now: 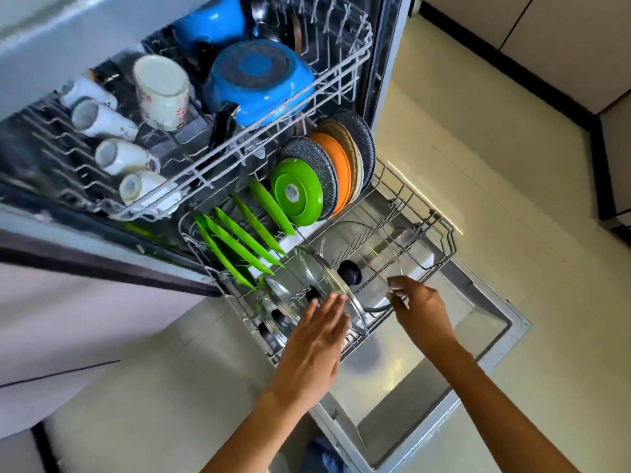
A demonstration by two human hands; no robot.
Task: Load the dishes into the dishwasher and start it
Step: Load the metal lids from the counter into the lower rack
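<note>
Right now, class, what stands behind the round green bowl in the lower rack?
Behind the round green bowl stand speckled grey and orange plates; their faces are mostly covered.

Upper rack (341, 68) pulled out above lower rack (447, 233), both over open door (491, 322). Pans (259, 80) at back right of upper rack, cups (112, 145) in a row on left, mug (162, 92) between. Plates (239, 244) standing on left of lower rack, bowls (324, 175) behind them, glass lids (327, 285) in front. Hands just beside lids: left hand (312, 349), right hand (421, 308).
</note>
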